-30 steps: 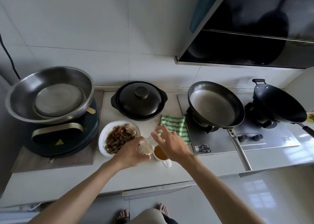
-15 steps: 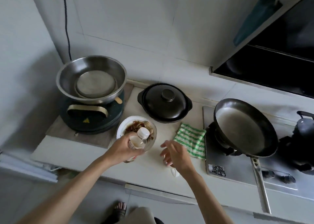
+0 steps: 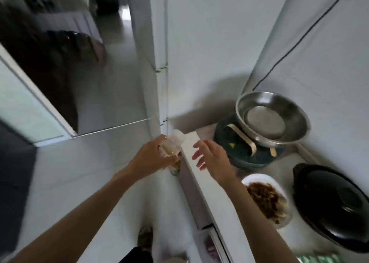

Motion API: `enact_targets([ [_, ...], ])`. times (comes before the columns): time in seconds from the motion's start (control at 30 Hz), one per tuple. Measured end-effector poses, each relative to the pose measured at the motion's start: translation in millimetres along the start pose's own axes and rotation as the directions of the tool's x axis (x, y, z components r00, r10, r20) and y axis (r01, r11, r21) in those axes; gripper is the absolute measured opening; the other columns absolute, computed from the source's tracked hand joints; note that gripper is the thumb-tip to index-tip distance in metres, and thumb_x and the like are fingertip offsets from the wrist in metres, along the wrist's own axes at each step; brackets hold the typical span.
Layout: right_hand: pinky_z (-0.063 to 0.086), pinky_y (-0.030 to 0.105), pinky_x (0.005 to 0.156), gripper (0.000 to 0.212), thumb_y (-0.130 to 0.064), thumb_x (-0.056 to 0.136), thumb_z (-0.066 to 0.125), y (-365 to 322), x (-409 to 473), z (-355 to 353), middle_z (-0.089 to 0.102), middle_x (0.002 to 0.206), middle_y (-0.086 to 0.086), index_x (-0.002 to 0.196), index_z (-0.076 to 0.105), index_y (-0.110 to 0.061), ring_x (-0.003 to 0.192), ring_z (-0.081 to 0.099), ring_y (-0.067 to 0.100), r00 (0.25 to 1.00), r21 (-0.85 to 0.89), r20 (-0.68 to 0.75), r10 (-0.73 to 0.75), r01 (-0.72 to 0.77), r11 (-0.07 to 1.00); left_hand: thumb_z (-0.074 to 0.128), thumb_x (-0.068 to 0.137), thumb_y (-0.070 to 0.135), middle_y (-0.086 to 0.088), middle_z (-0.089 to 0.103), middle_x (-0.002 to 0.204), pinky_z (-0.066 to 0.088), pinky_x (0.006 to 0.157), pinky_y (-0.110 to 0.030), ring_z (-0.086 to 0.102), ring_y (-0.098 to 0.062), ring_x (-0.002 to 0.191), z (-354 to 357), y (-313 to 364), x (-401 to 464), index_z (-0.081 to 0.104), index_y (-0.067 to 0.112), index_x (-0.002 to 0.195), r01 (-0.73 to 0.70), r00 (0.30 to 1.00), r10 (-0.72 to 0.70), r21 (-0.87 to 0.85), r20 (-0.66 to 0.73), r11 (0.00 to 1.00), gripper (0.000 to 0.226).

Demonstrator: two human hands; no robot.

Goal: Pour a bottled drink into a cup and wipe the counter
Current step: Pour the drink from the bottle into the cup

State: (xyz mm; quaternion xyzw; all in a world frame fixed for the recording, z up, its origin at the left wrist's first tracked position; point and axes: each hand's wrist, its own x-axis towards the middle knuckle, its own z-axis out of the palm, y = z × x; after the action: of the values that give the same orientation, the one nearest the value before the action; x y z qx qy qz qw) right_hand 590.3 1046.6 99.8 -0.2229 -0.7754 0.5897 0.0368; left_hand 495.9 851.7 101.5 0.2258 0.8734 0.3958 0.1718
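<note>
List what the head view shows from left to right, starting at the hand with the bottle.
Left hand gripping the clear plastic bottle with a white cap → open right hand → white plate of brown food → black lidded clay pot.

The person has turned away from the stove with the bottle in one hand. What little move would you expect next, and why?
Probably setting the bottle down or away beyond the counter's end. The left hand grips it off the counter edge, cap on, while the right hand hovers open and empty over the counter.
</note>
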Motion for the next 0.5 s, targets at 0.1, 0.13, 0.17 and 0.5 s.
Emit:
enact_targets([
  [0.1,0.055,0.035,0.057,0.023,-0.027,0.104,0.051,-37.9,24.2,70.7,0.075,0.075,0.007,0.098,0.069,-0.013,0.060,0.068,0.029,0.982,-0.036,0.170,-0.077,0.084,0.996,0.089,0.075,0.033,0.000,0.074,0.092,0.044,0.058,-0.006,0.065,0.001,0.067,-66.7,-39.5,-27.9,0.061,0.026,0.107,0.111,0.972,-0.118,-0.049,-0.201,0.993,0.042],
  [0.13,0.054,0.033,0.056,0.023,-0.026,0.104,0.051,-47.1,29.3,90.5,0.075,0.077,0.009,0.099,0.068,-0.012,0.059,0.066,0.028,0.971,-0.036,0.224,-0.084,0.094,0.995,0.088,0.076,0.035,0.003,0.072,0.096,0.042,0.060,-0.005,0.064,-0.001,0.071,-83.4,-49.7,-36.2,0.061,0.025,0.112,0.144,0.957,-0.152,-0.052,-0.248,0.988,0.046],
  [0.17,0.053,0.031,0.055,0.023,-0.026,0.104,0.050,-60.6,35.0,117.3,0.075,0.079,0.011,0.099,0.068,-0.012,0.058,0.065,0.025,0.951,-0.035,0.289,-0.106,0.121,0.992,0.088,0.076,0.037,0.007,0.070,0.099,0.040,0.060,-0.004,0.062,0.000,0.074,-103.9,-63.7,-47.3,0.061,0.026,0.117,0.187,0.932,-0.199,-0.067,-0.302,0.980,0.050],
  [0.5,0.048,0.029,0.051,0.018,-0.026,0.101,0.051,-162.6,58.9,394.2,0.069,0.069,0.000,0.093,0.063,-0.016,0.050,0.059,0.017,0.707,-0.023,0.679,-0.198,0.290,0.957,0.087,0.078,0.033,0.005,0.066,0.097,0.041,0.063,-0.016,0.062,-0.012,0.081,-265.5,-204.1,-143.2,0.061,0.024,0.114,0.416,0.607,-0.488,-0.273,-0.628,0.868,0.045],
])
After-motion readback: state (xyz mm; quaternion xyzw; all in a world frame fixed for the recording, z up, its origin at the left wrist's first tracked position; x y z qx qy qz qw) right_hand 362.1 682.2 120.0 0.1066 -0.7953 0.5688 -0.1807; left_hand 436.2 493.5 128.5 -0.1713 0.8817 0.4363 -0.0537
